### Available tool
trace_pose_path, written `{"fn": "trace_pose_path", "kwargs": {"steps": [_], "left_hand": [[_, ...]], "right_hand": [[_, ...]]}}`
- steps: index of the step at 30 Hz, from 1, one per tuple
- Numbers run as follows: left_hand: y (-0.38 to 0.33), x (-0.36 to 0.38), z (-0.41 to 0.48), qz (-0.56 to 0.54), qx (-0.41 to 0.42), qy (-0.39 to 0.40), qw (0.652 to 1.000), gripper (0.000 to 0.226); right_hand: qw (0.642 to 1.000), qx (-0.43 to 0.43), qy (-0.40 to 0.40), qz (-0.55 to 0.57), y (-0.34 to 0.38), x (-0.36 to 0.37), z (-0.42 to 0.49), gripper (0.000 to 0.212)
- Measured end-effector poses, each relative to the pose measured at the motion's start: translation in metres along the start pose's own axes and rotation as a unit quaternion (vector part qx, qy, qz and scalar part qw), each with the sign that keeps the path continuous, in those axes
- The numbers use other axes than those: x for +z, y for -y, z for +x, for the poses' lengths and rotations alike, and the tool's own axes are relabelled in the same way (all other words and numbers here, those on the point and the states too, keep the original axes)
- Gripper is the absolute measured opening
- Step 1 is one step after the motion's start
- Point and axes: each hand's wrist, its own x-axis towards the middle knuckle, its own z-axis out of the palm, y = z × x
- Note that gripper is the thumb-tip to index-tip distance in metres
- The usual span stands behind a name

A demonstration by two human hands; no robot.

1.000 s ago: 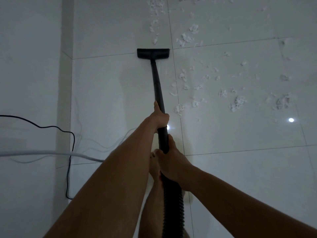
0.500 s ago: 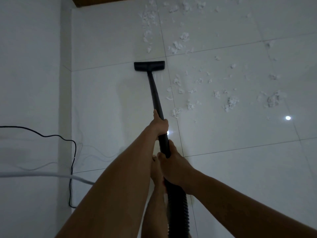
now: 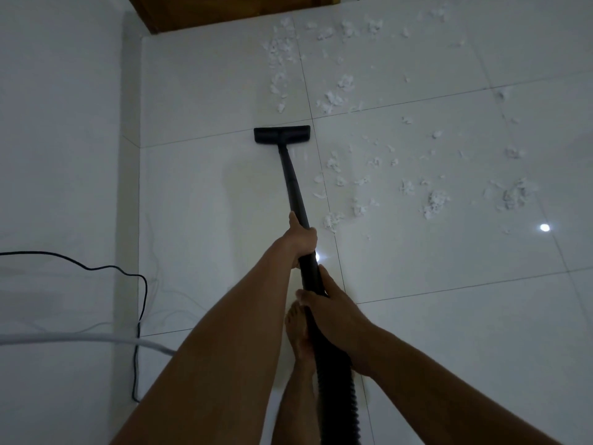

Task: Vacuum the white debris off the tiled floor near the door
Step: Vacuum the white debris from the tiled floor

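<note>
While both arms reach forward, left hand (leading) grasps wand.

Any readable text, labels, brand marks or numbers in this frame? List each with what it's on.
None readable. The vacuum head, wand and ribbed hose show no visible markings in this dim view; floor tiles, wall and wooden door are blank.

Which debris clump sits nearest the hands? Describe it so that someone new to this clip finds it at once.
Start at the black wand held by the left hand and right hand. Just right of the left hand, beside the tile seam, lies a white clump. Unlike the other debris, which lies farther right or up near the door, it is the lowest piece beside the wand.
</note>
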Motion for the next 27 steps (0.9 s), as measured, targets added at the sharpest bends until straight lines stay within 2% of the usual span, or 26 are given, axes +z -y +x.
{"fn": "trace_pose_path", "kwargs": {"steps": [2,6,16,27], "left_hand": [[-0.001,0.000,0.001,-0.006,0.000,0.001,1.000,0.075],[0.005,0.001,0.003,-0.004,0.004,0.000,1.000,0.074],[0.019,0.011,0.024,-0.004,0.015,0.009,1.000,0.076],[0.023,0.017,0.041,0.003,0.030,0.001,1.000,0.075]], "right_hand": [[0.999,0.007,0.007,0.050,0.001,0.001,0.000,0.051],[1.000,-0.003,-0.013,-0.010,-0.002,0.005,0.007,0.052],[0.995,0.047,-0.029,-0.081,-0.025,0.001,0.037,0.064],[0.994,0.041,-0.036,-0.091,-0.039,-0.004,0.054,0.064]]}}
